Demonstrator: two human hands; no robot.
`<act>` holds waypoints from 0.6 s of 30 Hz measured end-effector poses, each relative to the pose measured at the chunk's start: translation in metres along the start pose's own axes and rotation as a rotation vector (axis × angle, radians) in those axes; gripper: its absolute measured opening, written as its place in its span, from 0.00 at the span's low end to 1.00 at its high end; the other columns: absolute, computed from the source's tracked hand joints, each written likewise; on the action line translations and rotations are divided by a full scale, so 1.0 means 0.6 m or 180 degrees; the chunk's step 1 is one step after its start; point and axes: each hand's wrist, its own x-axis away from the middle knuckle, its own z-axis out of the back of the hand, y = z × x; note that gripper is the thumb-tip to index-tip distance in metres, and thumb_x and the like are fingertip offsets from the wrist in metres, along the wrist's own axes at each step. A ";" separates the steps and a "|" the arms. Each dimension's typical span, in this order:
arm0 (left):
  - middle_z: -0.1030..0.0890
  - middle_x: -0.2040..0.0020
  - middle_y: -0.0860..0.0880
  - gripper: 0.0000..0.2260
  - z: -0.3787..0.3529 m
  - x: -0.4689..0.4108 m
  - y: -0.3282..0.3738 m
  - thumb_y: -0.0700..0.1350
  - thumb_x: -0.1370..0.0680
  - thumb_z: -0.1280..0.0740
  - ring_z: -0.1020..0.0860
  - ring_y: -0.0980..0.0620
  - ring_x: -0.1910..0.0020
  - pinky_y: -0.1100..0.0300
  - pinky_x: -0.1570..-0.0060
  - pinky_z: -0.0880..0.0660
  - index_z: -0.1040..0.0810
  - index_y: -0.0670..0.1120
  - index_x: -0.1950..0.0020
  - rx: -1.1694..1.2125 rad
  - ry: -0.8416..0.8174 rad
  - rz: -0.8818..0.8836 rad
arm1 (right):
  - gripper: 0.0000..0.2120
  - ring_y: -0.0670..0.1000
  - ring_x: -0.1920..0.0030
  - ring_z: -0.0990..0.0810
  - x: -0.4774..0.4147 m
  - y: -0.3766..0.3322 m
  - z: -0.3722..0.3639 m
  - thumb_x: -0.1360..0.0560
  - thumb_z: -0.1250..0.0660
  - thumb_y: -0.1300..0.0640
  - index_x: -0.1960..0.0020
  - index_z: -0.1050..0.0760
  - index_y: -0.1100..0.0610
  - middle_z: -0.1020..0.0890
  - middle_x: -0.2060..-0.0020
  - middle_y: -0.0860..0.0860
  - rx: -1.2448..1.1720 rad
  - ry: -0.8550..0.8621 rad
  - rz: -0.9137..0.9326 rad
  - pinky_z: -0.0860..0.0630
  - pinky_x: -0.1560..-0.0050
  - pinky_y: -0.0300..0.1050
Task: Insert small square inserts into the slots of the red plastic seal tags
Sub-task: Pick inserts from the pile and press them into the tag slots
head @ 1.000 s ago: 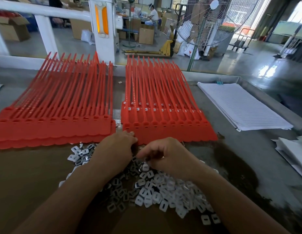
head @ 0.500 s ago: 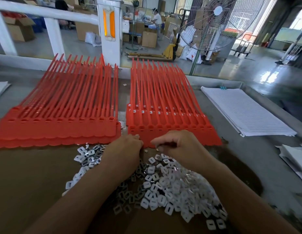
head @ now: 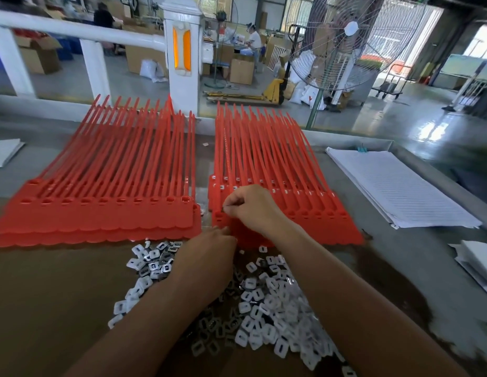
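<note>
Two stacks of red seal tags lie on the table: a left stack (head: pixel 100 213) with empty slots and a right stack (head: pixel 305 213) whose farther rows hold white inserts. A heap of small white square inserts (head: pixel 264 303) lies in front of them. My right hand (head: pixel 250 205) hovers over the left end of the right stack, its fingers curled and pinching something small at a slot; the piece itself is barely visible. My left hand (head: pixel 209 254) rests at the near edge of the right stack above the heap, fingertips touching the red plastic; its palm side is hidden.
A pile of white lined sheets (head: pixel 400 186) lies to the right, more white paper (head: pixel 476 262) at the far right edge and another sheet (head: pixel 4 152) at the far left. A white railing post (head: pixel 182 58) and a standing fan (head: pixel 345 42) rise behind the table.
My right hand left the heap of inserts and moved forward onto the left end of the right tag stack. My left hand slid slightly forward to the stack's edge.
</note>
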 end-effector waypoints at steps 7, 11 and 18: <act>0.26 0.40 0.54 0.16 -0.004 -0.004 -0.003 0.39 0.24 0.45 0.28 0.54 0.43 0.60 0.50 0.28 0.25 0.50 0.40 -0.0038 0.0097 -0.0020 | 0.07 0.46 0.56 0.23 -0.013 -0.006 -0.013 0.26 0.36 0.62 0.56 0.19 0.60 0.17 0.52 0.51 0.0505 -0.0231 0.0017 0.31 0.55 0.39; 0.26 0.43 0.53 0.14 -0.003 -0.002 -0.002 0.40 0.23 0.45 0.28 0.53 0.46 0.61 0.52 0.29 0.25 0.50 0.42 -0.0049 0.0122 -0.0002 | 0.09 0.52 0.53 0.21 -0.016 -0.010 -0.023 0.27 0.38 0.62 0.57 0.19 0.61 0.18 0.54 0.54 0.0940 -0.0229 0.0096 0.29 0.58 0.42; 0.25 0.44 0.52 0.13 0.000 0.001 -0.002 0.40 0.23 0.45 0.27 0.53 0.48 0.62 0.57 0.32 0.25 0.49 0.43 -0.0044 0.0115 -0.0005 | 0.05 0.50 0.50 0.23 -0.018 -0.012 -0.020 0.29 0.33 0.61 0.58 0.27 0.53 0.20 0.53 0.49 0.0524 -0.0077 -0.0202 0.27 0.52 0.44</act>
